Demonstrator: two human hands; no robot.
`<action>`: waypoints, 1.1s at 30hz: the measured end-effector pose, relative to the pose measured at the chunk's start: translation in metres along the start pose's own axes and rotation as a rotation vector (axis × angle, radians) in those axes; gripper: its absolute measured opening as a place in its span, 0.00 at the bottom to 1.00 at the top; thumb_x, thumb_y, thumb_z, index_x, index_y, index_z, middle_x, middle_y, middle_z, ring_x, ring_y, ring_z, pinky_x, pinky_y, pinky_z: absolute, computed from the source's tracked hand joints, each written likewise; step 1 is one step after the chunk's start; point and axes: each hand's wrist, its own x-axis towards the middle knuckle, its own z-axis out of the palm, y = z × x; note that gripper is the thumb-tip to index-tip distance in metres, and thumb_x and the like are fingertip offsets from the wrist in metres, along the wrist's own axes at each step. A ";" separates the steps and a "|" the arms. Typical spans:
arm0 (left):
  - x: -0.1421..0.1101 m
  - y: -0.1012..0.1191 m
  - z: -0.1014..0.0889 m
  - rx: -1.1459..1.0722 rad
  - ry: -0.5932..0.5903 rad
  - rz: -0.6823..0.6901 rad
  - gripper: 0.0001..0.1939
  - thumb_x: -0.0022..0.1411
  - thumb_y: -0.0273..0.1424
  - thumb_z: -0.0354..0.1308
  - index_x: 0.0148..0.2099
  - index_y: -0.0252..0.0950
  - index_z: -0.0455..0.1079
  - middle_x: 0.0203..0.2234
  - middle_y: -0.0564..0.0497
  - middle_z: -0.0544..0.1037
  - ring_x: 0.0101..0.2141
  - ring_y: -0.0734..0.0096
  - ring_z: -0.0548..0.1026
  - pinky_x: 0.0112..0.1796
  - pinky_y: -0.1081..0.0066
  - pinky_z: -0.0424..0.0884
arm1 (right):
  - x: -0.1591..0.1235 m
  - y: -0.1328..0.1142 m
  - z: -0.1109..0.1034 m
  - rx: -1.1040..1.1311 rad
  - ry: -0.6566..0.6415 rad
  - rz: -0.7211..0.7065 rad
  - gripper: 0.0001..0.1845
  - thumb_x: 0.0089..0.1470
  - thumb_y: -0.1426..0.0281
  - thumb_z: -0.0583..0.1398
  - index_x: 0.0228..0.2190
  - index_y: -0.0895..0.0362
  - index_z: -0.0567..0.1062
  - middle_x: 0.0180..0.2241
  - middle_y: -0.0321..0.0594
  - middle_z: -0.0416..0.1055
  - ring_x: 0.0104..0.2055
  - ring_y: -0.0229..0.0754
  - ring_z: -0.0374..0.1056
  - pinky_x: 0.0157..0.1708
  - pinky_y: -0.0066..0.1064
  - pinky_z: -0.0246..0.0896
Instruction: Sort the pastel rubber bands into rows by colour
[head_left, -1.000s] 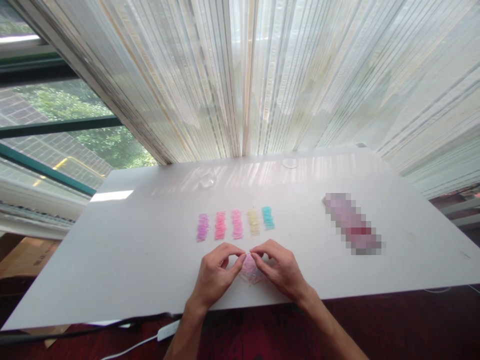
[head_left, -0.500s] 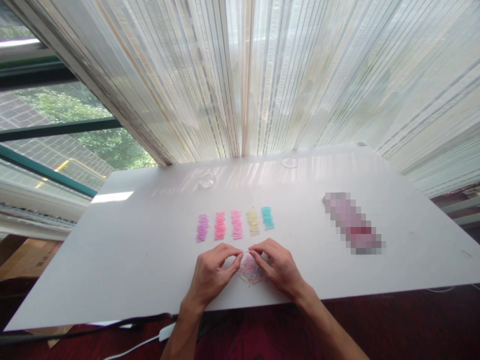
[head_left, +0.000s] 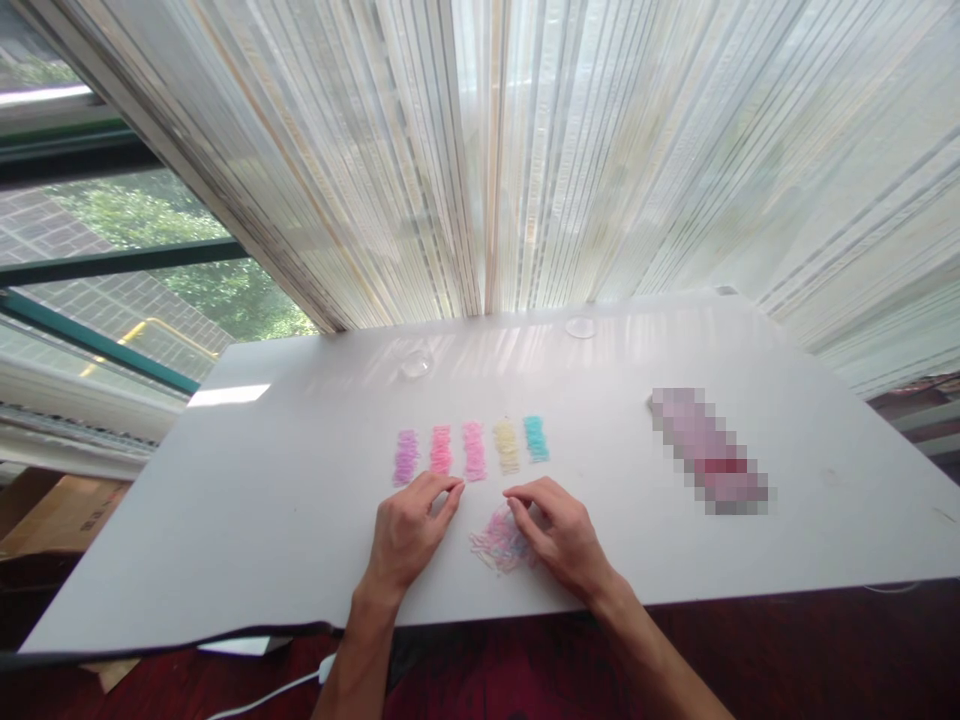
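Note:
A loose heap of thin pastel strands point(head_left: 496, 540), perhaps small elastic bands, lies close to the table's front edge. My right hand point(head_left: 559, 535) covers the heap's right side, thumb and forefinger nearly together; whether anything is between them is too small to see. To the left of the heap, my left hand point(head_left: 411, 530) has thumb and forefinger pinched just below the sorted columns. What that pinch holds, if anything, I cannot make out. Side by side lie columns of purple point(head_left: 406, 458), coral pink point(head_left: 440, 450), light pink point(head_left: 474, 452), pale yellow point(head_left: 507, 446) and turquoise strands point(head_left: 536, 439).
Two clear round dishes or lids point(head_left: 415, 364) point(head_left: 580, 328) stand toward the back of the white table point(head_left: 247, 500). A blurred pinkish oblong thing point(head_left: 709, 450) lies on the right. Curtains point(head_left: 480, 150) hang behind, and a cardboard box point(head_left: 64, 510) sits at the lower left.
My hands were nearly meeting over the heap, with a thin strand between the fingertips half a second ago. Now they are apart: the left has moved left and slightly up toward the columns.

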 end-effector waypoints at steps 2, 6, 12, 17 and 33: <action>0.001 0.001 0.000 0.026 -0.005 0.001 0.11 0.73 0.34 0.53 0.41 0.38 0.77 0.35 0.51 0.83 0.29 0.72 0.79 0.31 0.74 0.71 | 0.000 0.000 0.000 0.003 -0.001 0.003 0.07 0.64 0.73 0.59 0.40 0.55 0.78 0.32 0.40 0.78 0.33 0.41 0.74 0.37 0.32 0.73; 0.004 0.003 0.003 0.077 -0.003 0.009 0.11 0.73 0.33 0.54 0.41 0.38 0.76 0.35 0.51 0.83 0.32 0.71 0.80 0.32 0.74 0.71 | 0.000 -0.001 -0.001 0.006 -0.005 0.006 0.07 0.65 0.72 0.59 0.39 0.55 0.78 0.31 0.40 0.77 0.33 0.42 0.74 0.36 0.33 0.72; 0.001 0.002 -0.003 -0.035 0.056 -0.018 0.07 0.71 0.32 0.57 0.42 0.38 0.77 0.35 0.51 0.83 0.31 0.73 0.78 0.31 0.76 0.70 | 0.000 -0.001 -0.002 0.008 -0.010 0.016 0.07 0.65 0.72 0.59 0.39 0.55 0.78 0.32 0.40 0.77 0.33 0.42 0.73 0.36 0.33 0.72; -0.015 -0.022 -0.029 -0.044 0.188 -0.163 0.08 0.69 0.33 0.60 0.39 0.37 0.78 0.31 0.52 0.82 0.22 0.76 0.69 0.26 0.75 0.67 | -0.001 0.000 -0.001 0.018 -0.011 0.024 0.06 0.65 0.72 0.59 0.38 0.55 0.78 0.31 0.40 0.77 0.33 0.41 0.73 0.36 0.33 0.71; -0.025 -0.048 -0.042 0.155 0.139 -0.223 0.13 0.69 0.38 0.56 0.39 0.39 0.80 0.32 0.51 0.83 0.23 0.72 0.74 0.29 0.74 0.72 | -0.002 0.000 0.000 -0.001 -0.026 0.039 0.06 0.65 0.71 0.59 0.38 0.54 0.78 0.31 0.40 0.77 0.32 0.42 0.73 0.35 0.33 0.72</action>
